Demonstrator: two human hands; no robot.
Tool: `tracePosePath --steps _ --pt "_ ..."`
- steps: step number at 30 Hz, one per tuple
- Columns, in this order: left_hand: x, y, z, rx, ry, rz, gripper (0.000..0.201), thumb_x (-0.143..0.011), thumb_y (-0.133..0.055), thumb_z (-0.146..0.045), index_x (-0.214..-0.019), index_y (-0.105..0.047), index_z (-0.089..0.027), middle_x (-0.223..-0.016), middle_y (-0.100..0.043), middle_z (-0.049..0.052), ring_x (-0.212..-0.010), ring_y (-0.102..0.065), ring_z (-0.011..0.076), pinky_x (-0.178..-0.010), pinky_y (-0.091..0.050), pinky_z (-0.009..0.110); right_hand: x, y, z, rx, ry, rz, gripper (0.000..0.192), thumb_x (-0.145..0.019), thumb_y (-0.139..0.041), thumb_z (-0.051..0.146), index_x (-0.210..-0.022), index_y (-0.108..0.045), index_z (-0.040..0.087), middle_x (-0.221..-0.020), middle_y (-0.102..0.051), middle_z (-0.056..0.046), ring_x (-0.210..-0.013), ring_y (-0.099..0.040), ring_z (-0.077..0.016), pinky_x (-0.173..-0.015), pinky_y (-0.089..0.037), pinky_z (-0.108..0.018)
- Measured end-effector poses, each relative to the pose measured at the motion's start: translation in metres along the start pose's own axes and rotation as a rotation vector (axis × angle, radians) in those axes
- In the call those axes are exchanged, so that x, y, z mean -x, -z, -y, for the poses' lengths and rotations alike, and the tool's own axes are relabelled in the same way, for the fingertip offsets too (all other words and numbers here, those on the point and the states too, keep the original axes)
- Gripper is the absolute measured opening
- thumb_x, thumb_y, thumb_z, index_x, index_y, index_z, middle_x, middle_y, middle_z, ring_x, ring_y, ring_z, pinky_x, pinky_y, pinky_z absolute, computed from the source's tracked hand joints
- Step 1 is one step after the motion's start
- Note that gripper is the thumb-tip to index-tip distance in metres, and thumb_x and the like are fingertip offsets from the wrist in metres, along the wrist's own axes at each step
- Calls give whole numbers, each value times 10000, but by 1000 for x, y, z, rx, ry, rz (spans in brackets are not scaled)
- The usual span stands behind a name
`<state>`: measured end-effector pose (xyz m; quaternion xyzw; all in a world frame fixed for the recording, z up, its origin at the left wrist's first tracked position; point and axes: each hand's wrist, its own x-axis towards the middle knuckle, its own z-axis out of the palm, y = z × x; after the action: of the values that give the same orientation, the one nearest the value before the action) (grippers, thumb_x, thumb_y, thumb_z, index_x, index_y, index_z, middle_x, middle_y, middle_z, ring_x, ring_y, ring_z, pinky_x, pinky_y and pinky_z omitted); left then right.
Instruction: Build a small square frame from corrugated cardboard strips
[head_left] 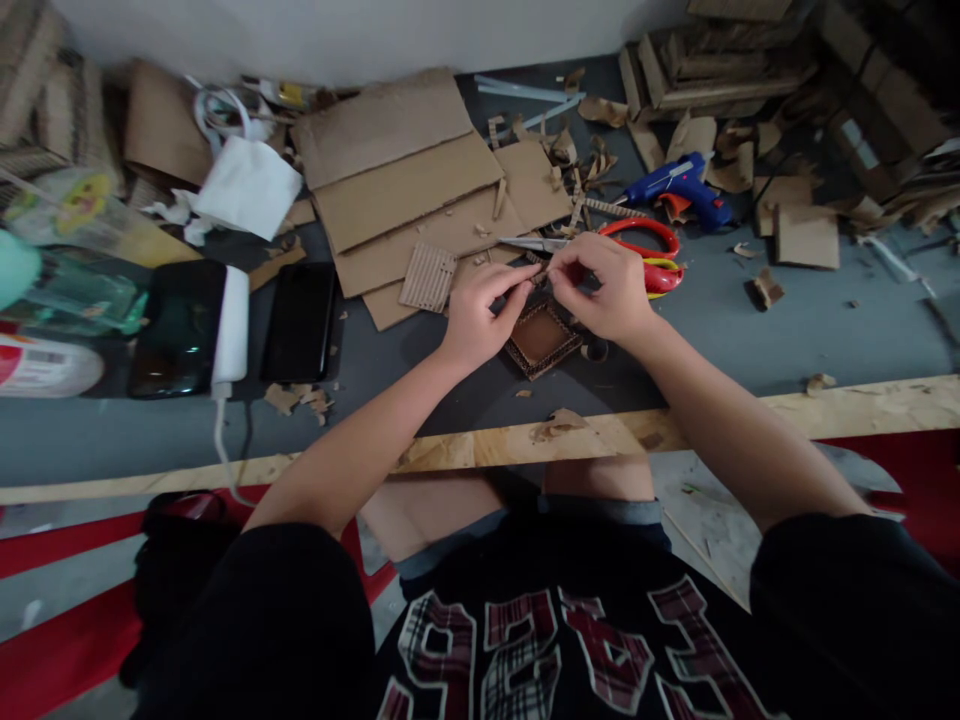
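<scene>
My left hand (484,315) and my right hand (604,285) meet above the dark work surface, fingertips almost touching. Thumb and forefinger of each are closed around a narrow cardboard strip (538,276), mostly hidden by the fingers. Just beneath them lies a small square cardboard tray (538,335) with corrugated strips along its edges. Beside my left hand is a ribbed cardboard piece (429,277). Scissors with red and yellow handles (660,277) lie partly behind my right hand, their blades pointing left.
Flat cardboard sheets (409,190) lie behind my hands. A blue glue gun (679,190) rests at the right, among cardboard scraps. Two black phones (300,322), a white power bank (231,325) with a cable, and bottles (49,365) occupy the left. A wooden edge (480,447) borders the front.
</scene>
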<state>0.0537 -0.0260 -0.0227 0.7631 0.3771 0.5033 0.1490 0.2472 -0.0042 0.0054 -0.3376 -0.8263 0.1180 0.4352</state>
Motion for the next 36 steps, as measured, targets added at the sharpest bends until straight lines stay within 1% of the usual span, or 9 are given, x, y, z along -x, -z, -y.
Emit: tracePosePath --steps 5,12,15,18,22,25,29,33,36 --pt "-1 1 -1 14 23 32 275 -1000 -521 -358 -1096 -743 -226 -939 -760 53 -856 -687 145 -703 -514 265 1 0 1 -53 -35 2 129 -877 -509 291 -790 -577 226 -741 -632 -33 -667 -568 -153 -657 -476 -316" --pt "-3 2 3 102 68 82 319 -1000 -510 -442 -1083 -748 -247 -876 -747 35 -768 -663 129 -716 -518 281 2 2 0 -293 -167 61 195 -903 -533 396 -815 -567 225 -744 -634 -21 -656 -614 -132 -617 -518 -272" --pt "-3 1 3 146 86 70 339 -990 -515 -478 -1054 -748 -239 -860 -745 38 -760 -664 133 -738 -527 292 2 2 -1 -368 -162 62 198 -910 -527 403 -827 -557 226 -751 -628 -20 -656 -633 -136 -606 -522 -275" --pt "-2 -1 5 183 106 57 337 -981 -530 -488 -1025 -743 -231 -858 -743 37 -767 -672 130 -704 -523 273 2 1 -1 -392 -159 63 194 -897 -537 397 -805 -546 227 -754 -633 -18 -643 -631 -133 -593 -519 -274" --pt "0 -5 15 240 196 9 421 -941 -538 -594 -1022 -722 -224 -881 -744 40 -790 -707 136 -671 -541 257 0 3 -2 -461 -210 18 218 -885 -517 382 -734 -507 224 -757 -658 -27 -581 -601 -123 -558 -510 -283" --pt "1 -7 22 280 273 -16 464 -909 -554 -642 -1051 -699 -225 -901 -757 39 -817 -730 143 -741 -578 275 0 3 -5 -314 -257 -3 198 -881 -535 359 -755 -582 214 -734 -669 -27 -552 -574 -119 -526 -479 -273" --pt "2 -7 23 288 294 -3 464 -905 -561 -642 -1048 -692 -221 -866 -759 29 -795 -729 136 -745 -584 266 2 1 -7 -48 -263 -37 210 -879 -585 345 -919 -733 201 -769 -720 -38 -578 -582 -125 -570 -495 -276" --pt "1 -4 13 212 254 -6 418 -921 -575 -590 -1026 -706 -208 -876 -765 35 -766 -724 135 -686 -566 252 5 -1 -2 -64 -233 -50 271 -896 -603 415 -979 -755 207 -814 -743 -49 -639 -627 -139 -602 -524 -281" --pt "2 -2 3 143 179 -14 306 -936 -615 -475 -992 -717 -191 -895 -775 40 -800 -732 134 -718 -563 241 6 -3 1 -83 -190 -35 267 -889 -620 413 -976 -764 207 -842 -755 -55 -678 -655 -152 -614 -533 -288"
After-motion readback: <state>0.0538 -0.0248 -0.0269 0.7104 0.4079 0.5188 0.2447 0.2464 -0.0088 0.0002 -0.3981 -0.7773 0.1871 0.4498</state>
